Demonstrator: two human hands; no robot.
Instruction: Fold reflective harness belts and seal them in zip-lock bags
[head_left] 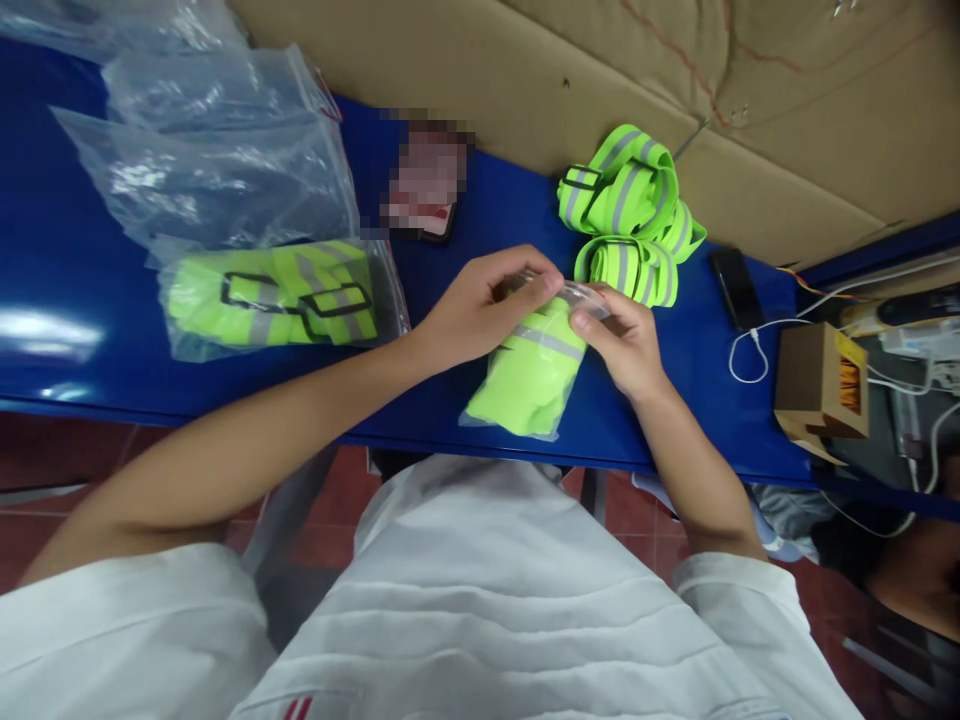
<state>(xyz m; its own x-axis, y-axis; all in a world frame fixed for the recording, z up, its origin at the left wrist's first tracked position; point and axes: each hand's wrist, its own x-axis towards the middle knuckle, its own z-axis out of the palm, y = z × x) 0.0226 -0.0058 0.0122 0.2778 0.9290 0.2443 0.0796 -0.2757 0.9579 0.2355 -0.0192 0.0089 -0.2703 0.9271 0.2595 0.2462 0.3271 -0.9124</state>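
A clear plastic bag (531,375) with a folded neon-yellow reflective strap inside lies near the table's front edge, its top edge raised between my hands. My left hand (491,305) pinches the top edge at its left part, thumb over the plastic. At the right end of that edge, my right hand (619,338) grips the plastic between thumb and fingers. Just behind my right hand are rolled neon straps (634,215) with grey stripes and a black buckle. To the left lies another bagged strap (274,295) with black buckles showing through.
Clear bags (225,160) are spread at the back left of the blue table (427,400). A phone-like object (429,185), partly pixelated, lies behind my hands. At right are a black phone (737,288), a white cable and a cardboard box (806,380). A tan panel borders the back.
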